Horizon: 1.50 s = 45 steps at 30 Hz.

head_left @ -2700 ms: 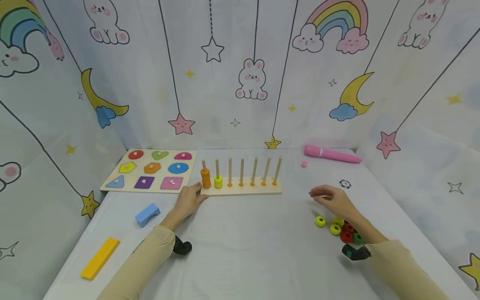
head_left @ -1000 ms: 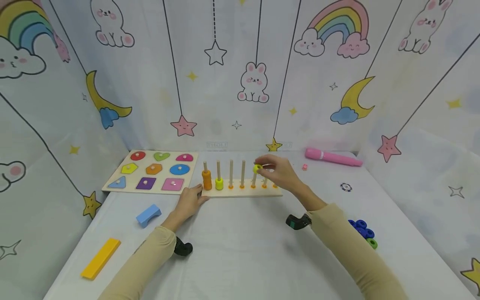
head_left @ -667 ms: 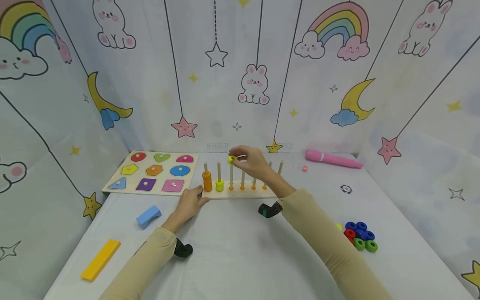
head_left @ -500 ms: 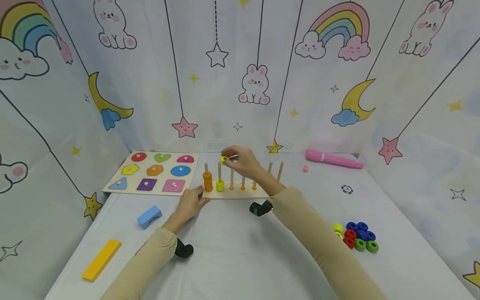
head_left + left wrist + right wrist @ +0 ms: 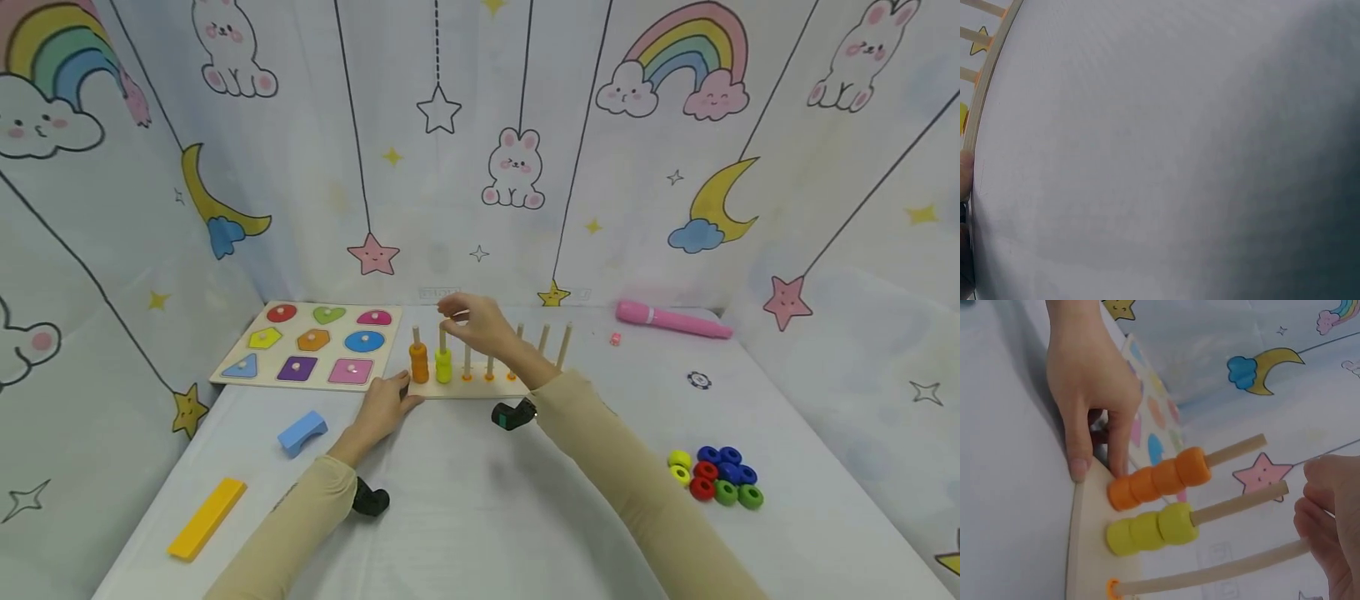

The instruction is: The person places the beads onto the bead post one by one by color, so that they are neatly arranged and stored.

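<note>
A wooden peg board (image 5: 457, 388) with several upright pegs stands mid-table. Its first peg carries three orange rings (image 5: 1154, 478), the second three yellow rings (image 5: 1150, 528); the other pegs are bare. My right hand (image 5: 453, 307) hovers at the top of the second peg, fingers loosely curled and holding nothing; in the right wrist view these fingers (image 5: 1325, 512) show at the right edge. My left hand (image 5: 390, 398) rests with straight fingers on the board's left end, as the right wrist view (image 5: 1097, 465) confirms. The left wrist view shows only white cloth and the board's edge (image 5: 985, 94).
Loose yellow, red, blue and green rings (image 5: 716, 477) lie at the right front. A shape puzzle (image 5: 311, 346) sits left of the board. A blue arch block (image 5: 302, 432) and yellow bar (image 5: 207, 517) lie at the left front; a pink pen (image 5: 672, 321) at the back right.
My right hand carried a yellow ring from the pile on the right to the second peg and let go; the ring now sits on the yellow stack. The left hand stayed put.
</note>
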Each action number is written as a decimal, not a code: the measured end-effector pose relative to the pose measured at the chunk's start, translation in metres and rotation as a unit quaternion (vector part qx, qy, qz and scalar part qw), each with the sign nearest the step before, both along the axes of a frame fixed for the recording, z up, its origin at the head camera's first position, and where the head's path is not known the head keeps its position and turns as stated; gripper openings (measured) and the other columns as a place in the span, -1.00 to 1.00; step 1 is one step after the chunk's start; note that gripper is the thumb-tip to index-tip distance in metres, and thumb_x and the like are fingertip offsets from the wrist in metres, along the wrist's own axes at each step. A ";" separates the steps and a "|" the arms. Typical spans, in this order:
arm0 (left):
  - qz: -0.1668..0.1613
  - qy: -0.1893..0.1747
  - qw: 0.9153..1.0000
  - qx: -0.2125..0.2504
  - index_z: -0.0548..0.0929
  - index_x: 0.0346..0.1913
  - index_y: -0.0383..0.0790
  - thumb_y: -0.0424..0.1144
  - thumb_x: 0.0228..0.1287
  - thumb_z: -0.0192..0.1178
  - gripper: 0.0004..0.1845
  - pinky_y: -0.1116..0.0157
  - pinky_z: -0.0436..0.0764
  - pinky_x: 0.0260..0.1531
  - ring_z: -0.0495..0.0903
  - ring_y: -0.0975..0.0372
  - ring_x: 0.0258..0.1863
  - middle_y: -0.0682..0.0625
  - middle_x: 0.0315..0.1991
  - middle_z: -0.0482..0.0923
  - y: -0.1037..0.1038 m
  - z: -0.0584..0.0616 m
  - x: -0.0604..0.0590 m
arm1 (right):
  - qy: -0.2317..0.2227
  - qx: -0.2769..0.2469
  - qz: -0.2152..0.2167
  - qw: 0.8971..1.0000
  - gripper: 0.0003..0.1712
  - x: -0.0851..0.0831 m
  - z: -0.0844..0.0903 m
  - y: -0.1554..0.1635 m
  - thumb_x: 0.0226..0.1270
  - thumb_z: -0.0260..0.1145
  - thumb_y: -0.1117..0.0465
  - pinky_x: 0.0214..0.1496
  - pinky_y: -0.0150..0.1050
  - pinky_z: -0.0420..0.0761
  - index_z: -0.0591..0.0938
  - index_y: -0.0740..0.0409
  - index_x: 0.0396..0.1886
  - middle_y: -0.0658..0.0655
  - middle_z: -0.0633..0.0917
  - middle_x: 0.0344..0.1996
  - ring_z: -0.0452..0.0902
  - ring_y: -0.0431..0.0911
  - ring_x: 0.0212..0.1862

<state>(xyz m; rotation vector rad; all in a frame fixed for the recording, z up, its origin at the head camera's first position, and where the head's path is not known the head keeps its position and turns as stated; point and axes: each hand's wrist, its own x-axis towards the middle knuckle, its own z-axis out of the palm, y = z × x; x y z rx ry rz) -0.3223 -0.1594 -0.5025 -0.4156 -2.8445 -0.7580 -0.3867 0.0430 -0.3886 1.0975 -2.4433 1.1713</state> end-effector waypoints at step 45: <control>0.011 -0.010 1.000 -0.004 0.47 0.16 -0.52 -0.13 0.21 0.29 -0.41 -0.02 0.34 0.13 0.41 -0.18 0.10 -0.30 0.18 0.43 0.001 -0.001 -0.001 | -0.143 0.097 -0.112 0.979 -0.74 0.150 -0.090 0.329 0.25 0.32 0.30 -0.12 -0.46 0.57 0.63 0.18 -0.05 0.09 0.70 -0.16 0.61 -0.12 -0.13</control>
